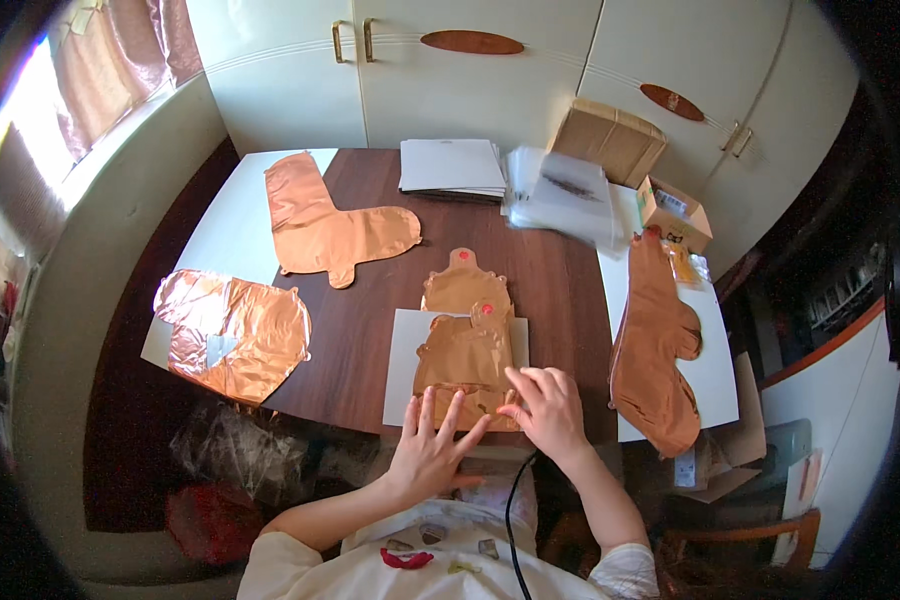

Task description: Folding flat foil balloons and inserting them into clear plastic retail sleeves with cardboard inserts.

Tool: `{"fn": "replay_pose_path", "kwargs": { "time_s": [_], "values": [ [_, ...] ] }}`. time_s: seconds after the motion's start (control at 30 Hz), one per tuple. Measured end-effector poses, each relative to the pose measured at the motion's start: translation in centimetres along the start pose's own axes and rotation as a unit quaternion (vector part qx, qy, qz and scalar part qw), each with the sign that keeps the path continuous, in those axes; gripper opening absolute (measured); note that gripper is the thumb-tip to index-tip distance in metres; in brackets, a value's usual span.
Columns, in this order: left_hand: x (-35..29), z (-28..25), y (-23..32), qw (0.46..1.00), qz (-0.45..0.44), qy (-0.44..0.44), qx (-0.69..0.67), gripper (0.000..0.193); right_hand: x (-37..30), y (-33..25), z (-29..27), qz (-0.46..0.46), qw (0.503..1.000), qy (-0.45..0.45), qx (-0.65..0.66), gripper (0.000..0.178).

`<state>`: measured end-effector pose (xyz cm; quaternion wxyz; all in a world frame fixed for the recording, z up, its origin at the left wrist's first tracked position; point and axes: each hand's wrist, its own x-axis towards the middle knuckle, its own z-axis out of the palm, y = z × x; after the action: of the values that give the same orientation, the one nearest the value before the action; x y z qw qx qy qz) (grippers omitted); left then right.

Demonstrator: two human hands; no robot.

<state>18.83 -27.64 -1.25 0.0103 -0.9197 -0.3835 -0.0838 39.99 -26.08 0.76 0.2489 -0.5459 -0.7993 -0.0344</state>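
A flat copper-coloured foil balloon lies before me on white sheets, its lower part creased or folded across. My left hand rests with spread fingers along the balloon's near edge. At its lower right corner is my right hand, fingers bent and thumb apart from the index finger, touching the foil's edge. Just beyond, partly under the balloon, a scalloped foil piece with a red dot sticks out.
More flat foil balloons lie around: an angled one, a wrinkled shiny one and a curvy one. Farther back are stacked white sheets, clear plastic sleeves, a cardboard box and a small open box. A black cable hangs before me.
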Motion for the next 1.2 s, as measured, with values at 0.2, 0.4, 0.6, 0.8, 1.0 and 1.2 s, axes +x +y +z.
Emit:
{"fn": "replay_pose_path", "kwargs": {
  "time_s": [0.2,0.4,0.6,0.8,1.0,1.2],
  "values": [
    [0.0,0.0,-0.1,1.000,0.007,-0.021,-0.007,0.093,-0.1,-1.4,0.5,-0.138,0.988,-0.070,-0.011,0.036],
    [0.1,-0.1,-0.1,1.000,0.003,-0.023,-0.011,0.095,-0.5,0.0,1.6,-0.086,0.988,-0.125,0.016,0.049],
    [0.0,-0.2,0.0,1.000,0.003,-0.024,-0.006,0.101,0.0,0.6,1.9,-0.076,0.990,-0.114,0.016,0.049],
    [0.0,-0.1,0.0,1.000,0.001,-0.018,-0.017,0.102,1.0,1.2,1.9,-0.074,0.988,-0.131,0.014,0.048],
    [0.1,-0.3,0.1,1.000,-0.001,-0.017,-0.018,0.101,2.9,2.9,2.7,-0.055,0.992,-0.110,0.013,0.043],
    [0.2,-0.1,0.1,0.999,-0.002,-0.029,-0.013,0.102,5.1,4.9,3.3,-0.046,0.994,-0.094,-0.007,0.039]
  ]
}}
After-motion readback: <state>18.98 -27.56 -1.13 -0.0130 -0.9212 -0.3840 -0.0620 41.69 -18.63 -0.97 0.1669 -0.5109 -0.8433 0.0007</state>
